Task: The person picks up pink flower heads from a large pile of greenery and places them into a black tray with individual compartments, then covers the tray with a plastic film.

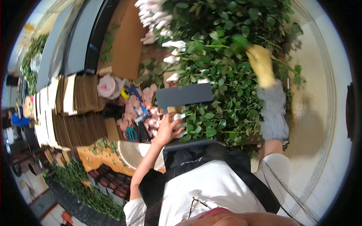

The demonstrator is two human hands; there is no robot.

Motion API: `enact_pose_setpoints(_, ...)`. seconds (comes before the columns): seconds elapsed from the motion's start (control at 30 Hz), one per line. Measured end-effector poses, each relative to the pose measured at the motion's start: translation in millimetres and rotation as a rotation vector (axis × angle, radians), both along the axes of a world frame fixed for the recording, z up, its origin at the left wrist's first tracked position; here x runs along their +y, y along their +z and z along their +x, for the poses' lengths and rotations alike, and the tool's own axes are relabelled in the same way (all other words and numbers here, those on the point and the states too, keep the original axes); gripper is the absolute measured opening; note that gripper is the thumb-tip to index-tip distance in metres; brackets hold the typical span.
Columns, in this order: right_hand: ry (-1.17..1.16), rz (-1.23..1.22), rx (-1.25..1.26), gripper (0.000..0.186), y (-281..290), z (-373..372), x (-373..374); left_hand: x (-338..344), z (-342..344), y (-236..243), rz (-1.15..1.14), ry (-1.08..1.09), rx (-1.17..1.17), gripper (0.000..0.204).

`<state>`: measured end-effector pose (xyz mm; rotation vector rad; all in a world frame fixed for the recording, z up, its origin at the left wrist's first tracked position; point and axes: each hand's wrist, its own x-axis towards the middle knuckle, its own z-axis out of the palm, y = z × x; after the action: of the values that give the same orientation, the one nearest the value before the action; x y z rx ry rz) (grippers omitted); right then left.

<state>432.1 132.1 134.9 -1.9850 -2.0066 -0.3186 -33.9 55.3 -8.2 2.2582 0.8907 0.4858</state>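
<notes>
My right hand (261, 67), in a yellow glove with a grey knitted sleeve, is raised over the right side of the leafy stems. It is closed on a leafy flower stem (281, 62) that sticks out to its right, with blurred leaves at the fingers. My bare left hand (167, 130) lies with fingers spread beside white-wrapped flower heads (180, 116) at the near left edge of the pile. A dense bed of green leafy stems (222, 101) fills the middle. Across its left part lies a dark grey flat board (184, 95).
Left of the pile are pink petals (132, 107), teal-handled scissors (131, 133), a tape roll (106, 86) and stacked cardboard (85, 94). A pale round basket (128, 152) stands by my left forearm. More wrapped heads (152, 17) lie at the far end. A pale wall (316, 75) bounds the right.
</notes>
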Motion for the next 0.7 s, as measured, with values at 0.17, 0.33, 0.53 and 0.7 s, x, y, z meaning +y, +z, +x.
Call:
enact_pose_setpoints(0.17,0.025,-0.21,0.394,0.019,17.0,-53.6,-123.5,-4.2,-1.5,-2.3,-0.168,0.081,-0.033,0.069)
enact_pose_setpoints(0.33,-0.17,-0.252,0.499,0.016,-97.9,-104.3,-197.7,-3.4,-0.2,4.0,-0.009,0.057,-0.018,0.067)
enact_pose_setpoints(0.53,-0.019,-0.188,0.2,0.019,-119.2,-118.3,-194.6,7.0,5.1,16.4,0.148,-0.011,0.188,0.064)
enact_pose_setpoints(0.7,-0.04,-0.269,0.149,0.008,-101.5,-124.5,-187.8,12.9,3.1,16.5,0.159,0.016,0.184,0.064)
